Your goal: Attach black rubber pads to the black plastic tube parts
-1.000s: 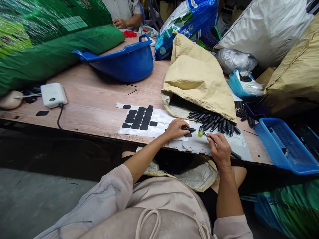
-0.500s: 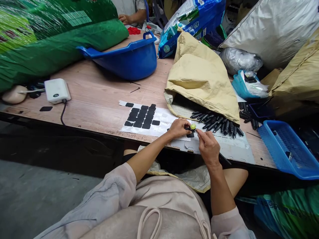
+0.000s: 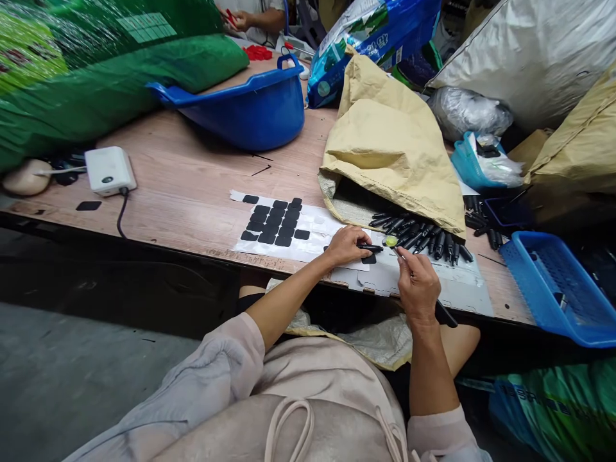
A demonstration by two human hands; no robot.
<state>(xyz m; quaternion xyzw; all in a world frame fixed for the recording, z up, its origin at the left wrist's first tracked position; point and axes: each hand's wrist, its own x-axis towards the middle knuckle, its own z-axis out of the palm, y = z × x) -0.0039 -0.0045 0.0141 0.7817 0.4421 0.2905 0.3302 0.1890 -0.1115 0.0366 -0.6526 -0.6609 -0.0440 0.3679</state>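
Note:
My left hand (image 3: 347,246) is closed on a black pen-shaped piece (image 3: 375,248), held just above the white sheet and pointing right. Gripped in my right hand (image 3: 418,282) is a slim tool (image 3: 446,316) whose black handle sticks out below the fist, with a thin metal shaft at the other end. A small yellow-green disc (image 3: 391,241) is at the shaft's tip; how it is attached I cannot tell. To the left, black rounded squares (image 3: 272,221) lie in rows on a white sheet (image 3: 315,244). More black pen-shaped pieces (image 3: 433,240) spill beside both hands.
A tan sack (image 3: 394,128) lies behind the black pieces. Further back are a blue basin (image 3: 240,112) and a green wrapped bundle (image 3: 120,83). At the right edge stands a blue basket (image 3: 558,282). Another person's hand (image 3: 240,21) shows across the table.
My right hand has drawn right, away from the left hand, and the tool and yellow-green disc have moved with it. My left hand stays nearly in place on the black piece.

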